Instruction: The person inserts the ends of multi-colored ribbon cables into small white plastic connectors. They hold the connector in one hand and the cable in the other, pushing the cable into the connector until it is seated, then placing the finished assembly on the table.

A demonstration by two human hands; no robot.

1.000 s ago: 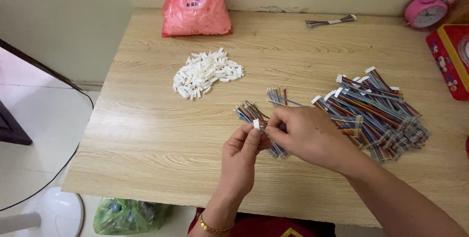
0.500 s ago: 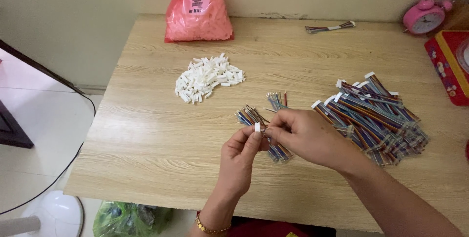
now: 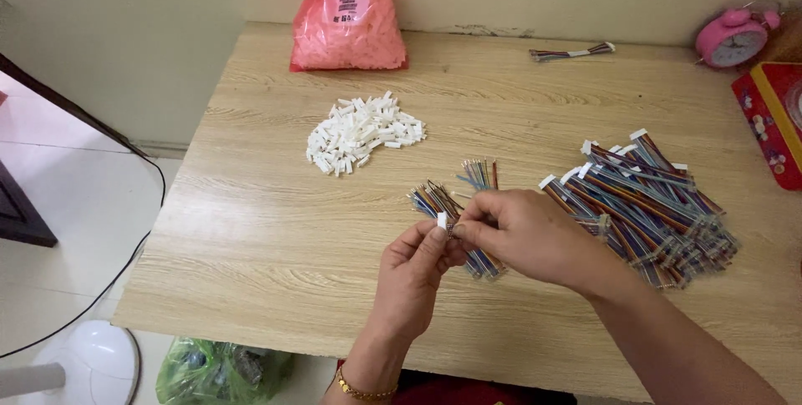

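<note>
My left hand (image 3: 415, 275) pinches a small white plastic connector (image 3: 441, 220) between thumb and forefinger, just above the wooden table (image 3: 276, 238). My right hand (image 3: 526, 234) meets it from the right, its fingertips closed on the ends of thin multicoloured wires (image 3: 458, 228) at the connector. Under both hands lies a short bundle of coloured wires (image 3: 434, 202), and a second small bundle (image 3: 480, 174) lies just beyond. A heap of white connectors (image 3: 361, 132) lies further back to the left.
A large pile of finished coloured wire harnesses (image 3: 643, 200) lies at the right. A pink bag of white parts (image 3: 349, 21) leans at the back wall. One loose harness (image 3: 572, 53), a pink alarm clock (image 3: 733, 37) and a red tin (image 3: 773, 121) are at the far right.
Both hands stay together at the same spot over the table; the fingers have shifted only slightly around the connector and wires.
</note>
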